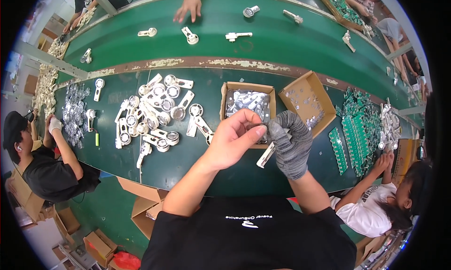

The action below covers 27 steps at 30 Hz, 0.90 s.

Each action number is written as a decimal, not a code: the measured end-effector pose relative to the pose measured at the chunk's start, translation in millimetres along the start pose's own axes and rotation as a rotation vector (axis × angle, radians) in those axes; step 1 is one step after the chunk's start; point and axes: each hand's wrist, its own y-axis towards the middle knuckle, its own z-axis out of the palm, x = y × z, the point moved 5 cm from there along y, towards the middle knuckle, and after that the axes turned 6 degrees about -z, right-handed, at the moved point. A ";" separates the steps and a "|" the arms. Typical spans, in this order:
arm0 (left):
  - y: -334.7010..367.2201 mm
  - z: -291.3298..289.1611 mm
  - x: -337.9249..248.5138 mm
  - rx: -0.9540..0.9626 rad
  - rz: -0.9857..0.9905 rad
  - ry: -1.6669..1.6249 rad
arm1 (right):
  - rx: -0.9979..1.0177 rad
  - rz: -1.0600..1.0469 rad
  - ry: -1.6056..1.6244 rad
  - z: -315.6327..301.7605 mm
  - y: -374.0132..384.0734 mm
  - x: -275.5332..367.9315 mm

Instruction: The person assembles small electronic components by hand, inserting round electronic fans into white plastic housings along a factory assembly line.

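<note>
My left hand (230, 140), bare, is closed in a pinch in front of my chest. What its thumb and forefinger hold is too small to make out. My right hand (293, 150), in a grey knitted glove, is curled round a long white plastic part (266, 156) whose lower end sticks out below the fingers. The fingertips of both hands meet just in front of an open cardboard box (224, 101) of white and clear plastic parts. Beside it, a tilted cardboard box (324, 92) contains small shiny pieces.
White round-headed housings (152, 112) are heaped on the green table to the left, near clear plastic parts (75, 110). Green circuit boards (338, 150) lie right. Beyond runs a green belt (141, 46) with scattered housings; another person's hand (190, 7) reaches over it. Co-workers sit on both sides.
</note>
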 end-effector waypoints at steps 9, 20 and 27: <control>-1.5 4.9 -14.1 0.038 0.216 0.059 | 0.110 0.058 0.068 2.5 -6.5 -6.6; 0.8 4.4 -9.0 0.087 0.252 -0.057 | 0.063 0.047 0.072 7.4 -11.8 -3.4; 1.6 23.7 5.0 0.078 0.183 -0.366 | 0.012 -0.133 -0.047 11.3 -10.6 1.4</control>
